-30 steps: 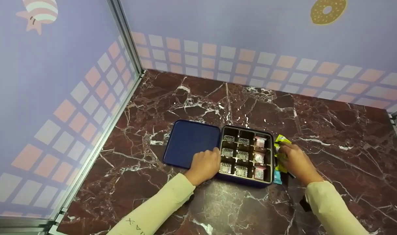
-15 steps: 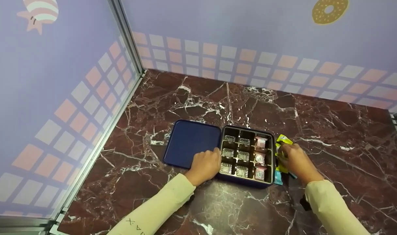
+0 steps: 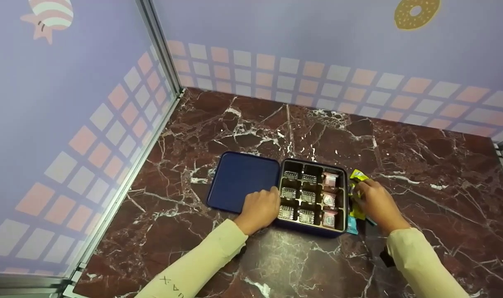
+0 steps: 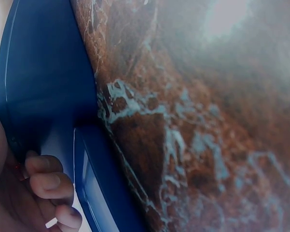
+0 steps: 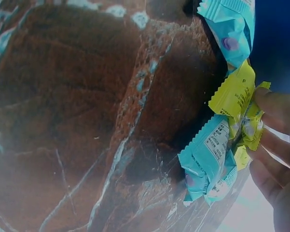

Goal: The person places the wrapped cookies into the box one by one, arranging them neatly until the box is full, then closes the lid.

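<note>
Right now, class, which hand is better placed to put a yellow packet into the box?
Probably the right hand: it pinches a yellow packet right beside the box. The left hand is at the box's opposite side, by the blue lid, farther from that packet.

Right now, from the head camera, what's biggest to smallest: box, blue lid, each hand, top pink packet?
Box
Blue lid, partly covered
Left hand and right hand: too alike to rank
Top pink packet
</note>
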Demonstrator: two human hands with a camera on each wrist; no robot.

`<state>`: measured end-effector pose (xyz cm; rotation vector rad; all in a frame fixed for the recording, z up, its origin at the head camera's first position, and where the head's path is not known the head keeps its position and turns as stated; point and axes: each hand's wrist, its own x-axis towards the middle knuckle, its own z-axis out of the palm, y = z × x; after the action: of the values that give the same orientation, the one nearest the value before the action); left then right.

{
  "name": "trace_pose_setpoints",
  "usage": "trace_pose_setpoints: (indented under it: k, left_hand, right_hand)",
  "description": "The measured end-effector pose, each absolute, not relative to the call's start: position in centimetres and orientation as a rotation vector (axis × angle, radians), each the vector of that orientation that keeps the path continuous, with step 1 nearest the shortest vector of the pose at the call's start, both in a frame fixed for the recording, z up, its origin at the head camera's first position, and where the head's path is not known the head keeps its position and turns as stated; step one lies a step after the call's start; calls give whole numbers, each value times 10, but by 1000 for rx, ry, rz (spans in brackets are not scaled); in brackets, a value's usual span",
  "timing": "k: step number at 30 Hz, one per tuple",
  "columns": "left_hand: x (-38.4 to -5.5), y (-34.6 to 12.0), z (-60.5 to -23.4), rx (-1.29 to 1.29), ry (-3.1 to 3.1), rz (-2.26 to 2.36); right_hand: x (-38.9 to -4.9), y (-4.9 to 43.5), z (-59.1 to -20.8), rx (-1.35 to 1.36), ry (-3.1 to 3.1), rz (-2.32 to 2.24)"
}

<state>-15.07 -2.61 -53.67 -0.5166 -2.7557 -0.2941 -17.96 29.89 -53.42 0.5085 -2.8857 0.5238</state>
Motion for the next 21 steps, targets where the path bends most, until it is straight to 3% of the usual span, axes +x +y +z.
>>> trace_pose_setpoints:
  k: [21]
  left_hand:
    - [-152, -25, -536, -503, -2819, -294]
  right_hand:
    - [-172, 299, -525, 480, -2777, 547]
